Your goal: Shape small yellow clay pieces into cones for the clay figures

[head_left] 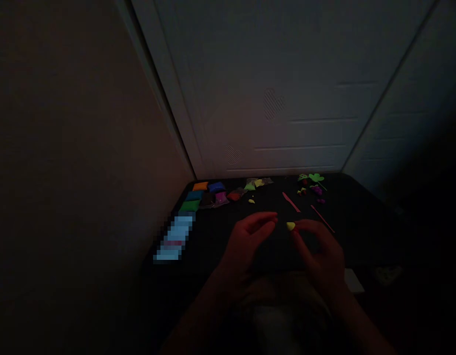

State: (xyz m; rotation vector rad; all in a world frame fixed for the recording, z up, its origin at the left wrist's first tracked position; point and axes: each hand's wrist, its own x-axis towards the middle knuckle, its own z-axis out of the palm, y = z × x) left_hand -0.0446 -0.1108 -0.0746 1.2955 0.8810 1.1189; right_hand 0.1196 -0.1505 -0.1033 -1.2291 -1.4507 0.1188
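Between the thumb and fingertips of my right hand [321, 249] is a small pointed piece of yellow modelling clay [290, 226]. A reddish patch shows just below it, and I cannot tell whether that is clay or a fingertip. My left hand [249, 236] hovers to its left, fingers curved and thumb apart from them, with nothing visible in it. Beyond the hands, a little yellow clay bit [251, 201] lies on the black table [268, 212]. Farther right are a pink plastic knife [291, 202] and a thin pink stick [323, 219].
Packets of coloured clay, including orange [200, 186], blue [216, 187] and green [190, 205], lie at the back left. A blurred bright screen [175, 238] sits at the left edge. Small clay shapes, among them a green clover-like one [316, 178], are at the back right.
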